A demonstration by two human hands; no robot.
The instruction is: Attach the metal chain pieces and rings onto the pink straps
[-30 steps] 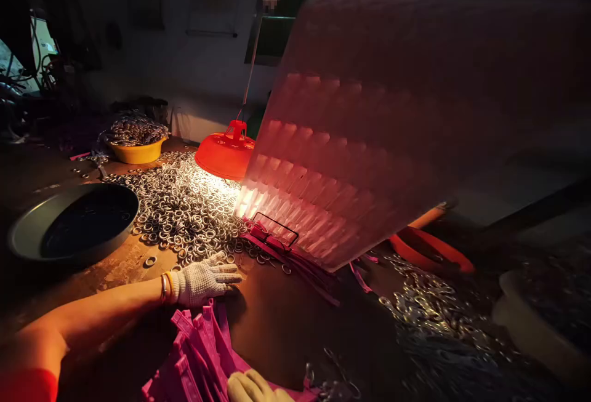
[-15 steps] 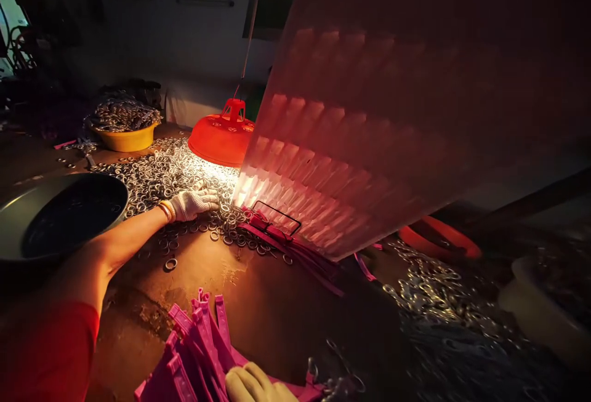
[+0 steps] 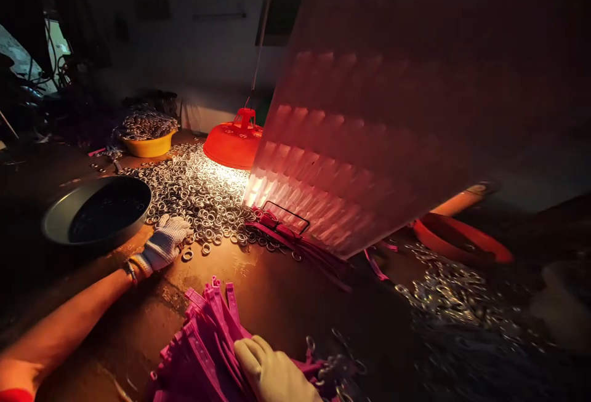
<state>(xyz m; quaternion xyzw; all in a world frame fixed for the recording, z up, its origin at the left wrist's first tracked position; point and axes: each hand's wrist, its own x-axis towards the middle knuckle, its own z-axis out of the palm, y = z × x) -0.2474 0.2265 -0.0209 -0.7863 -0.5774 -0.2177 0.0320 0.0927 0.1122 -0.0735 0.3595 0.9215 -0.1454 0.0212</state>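
Observation:
My left hand [image 3: 165, 243], in a white knitted glove with coloured cuff bands, is at the near edge of a heap of small metal rings [image 3: 198, 196]. Its fingers are curled together and their tips face the rings; what they pinch, if anything, is hidden. Low in the view, my right hand [image 3: 272, 368], in a pale glove, is closed over a bundle of magenta straps [image 3: 207, 340]. The straps fan out to the upper left, and their end loops show. Beside this hand, a few larger metal loops [image 3: 339, 365] are blurred in shadow.
A red hanging lamp [image 3: 233, 143] lights the heap. Left stand a dark basin [image 3: 55, 229] and a yellow basin [image 3: 150, 145] piled with metal parts. A translucent sheet [image 3: 360, 143] slants across the right. More magenta straps [image 3: 305, 251], a red basin [image 3: 489, 245] and metal pieces [image 3: 452, 285] lie below it.
My left hand has drawn back from the heap, down and to the left. My right hand stays on the straps and shows more. The view has shifted slightly left.

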